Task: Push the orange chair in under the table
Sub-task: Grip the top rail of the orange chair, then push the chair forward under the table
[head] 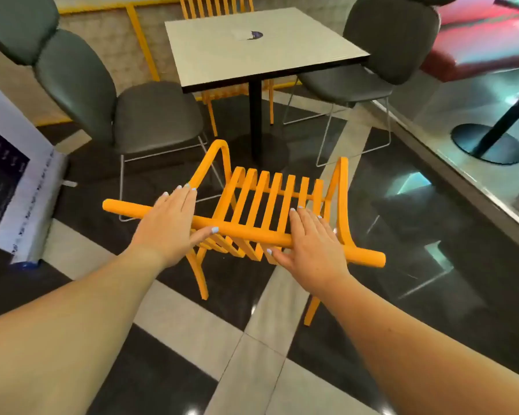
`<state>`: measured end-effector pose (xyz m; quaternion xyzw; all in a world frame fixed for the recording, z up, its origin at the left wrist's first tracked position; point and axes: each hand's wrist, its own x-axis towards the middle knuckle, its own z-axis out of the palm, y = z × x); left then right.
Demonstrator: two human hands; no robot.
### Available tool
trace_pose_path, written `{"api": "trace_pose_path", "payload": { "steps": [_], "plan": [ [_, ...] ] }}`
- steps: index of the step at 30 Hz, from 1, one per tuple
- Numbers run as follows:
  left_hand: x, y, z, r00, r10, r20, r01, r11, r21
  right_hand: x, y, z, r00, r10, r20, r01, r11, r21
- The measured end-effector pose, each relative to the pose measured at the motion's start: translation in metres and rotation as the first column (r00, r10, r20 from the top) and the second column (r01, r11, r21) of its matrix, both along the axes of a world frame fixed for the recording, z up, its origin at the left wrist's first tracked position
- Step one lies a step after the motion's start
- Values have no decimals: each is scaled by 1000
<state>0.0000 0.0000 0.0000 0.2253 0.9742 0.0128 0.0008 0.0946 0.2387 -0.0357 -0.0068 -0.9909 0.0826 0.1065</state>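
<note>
The orange chair [264, 199] with a slatted seat stands on the floor in front of me, its round top rail nearest to me. It sits short of the white square table [258, 46], whose black post rises just beyond the seat's front. My left hand [171, 223] lies over the left part of the top rail, fingers spread, thumb under the rail. My right hand [312, 244] rests on the right part of the rail, fingers flat over it and thumb below.
A grey padded chair [102, 106] stands left of the table, another grey chair [372, 55] right of it. A second orange chair [216, 7] is tucked in at the far side. A printed board [12, 181] leans at left. A glass partition [462, 163] runs along the right.
</note>
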Motion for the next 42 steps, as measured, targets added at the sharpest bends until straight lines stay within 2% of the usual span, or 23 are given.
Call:
{"api": "trace_pose_path", "payload": {
  "steps": [3, 4, 8, 13, 18, 29, 33, 42],
  "plan": [
    [-20, -5, -10, 999, -4, 39, 5, 1000, -16, -11, -2, -8, 1000, -8, -19, 10, 995, 103],
    [-23, -6, -10, 996, -15, 92, 18, 999, -32, -12, -2, -9, 1000, -26, -2, 26, 993, 117],
    [-46, -20, -14, 986, -75, 150, 76, 997, 0, -15, -5, -11, 997, -26, -70, 32, 995, 92],
    [-58, -22, -24, 987, -130, 99, 130, 991, 6, -24, 4, -15, 997, -18, -75, 26, 995, 94],
    [-58, 5, -26, 992, -97, 81, 94, 995, 44, -41, 38, -10, 996, 34, -83, -25, 994, 110],
    [-41, 150, -34, 994, 112, -13, -111, 989, 95, -86, 203, -2, 974, 226, 15, -225, 958, 176],
    [-36, 211, -32, 989, 151, -7, -150, 987, 61, -103, 265, 4, 963, 264, 60, -270, 947, 174],
    [-85, 294, -32, 977, 215, 9, -215, 973, 89, -179, 352, -7, 944, 300, 138, -328, 901, 283]
  ]
}}
